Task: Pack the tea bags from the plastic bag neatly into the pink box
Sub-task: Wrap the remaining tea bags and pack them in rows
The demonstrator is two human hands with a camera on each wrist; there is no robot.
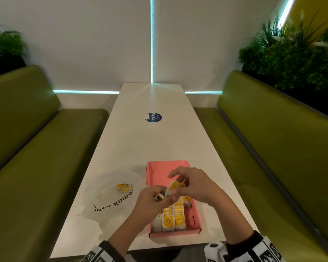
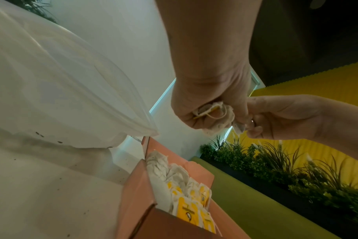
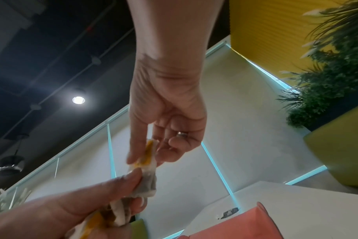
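The open pink box lies on the white table's near end, with rows of yellow-tagged tea bags packed in its near half. Both hands hover above it. My left hand grips a small bunch of tea bags. My right hand pinches the upper end of one tea bag, whose lower end my left thumb still holds. The translucent plastic bag lies left of the box with a few tea bags inside. In the right wrist view that tea bag stretches between both hands.
A round blue sticker sits mid-table. Green benches run along both sides of the white table, with plants behind them. The far half of the pink box holds no bags.
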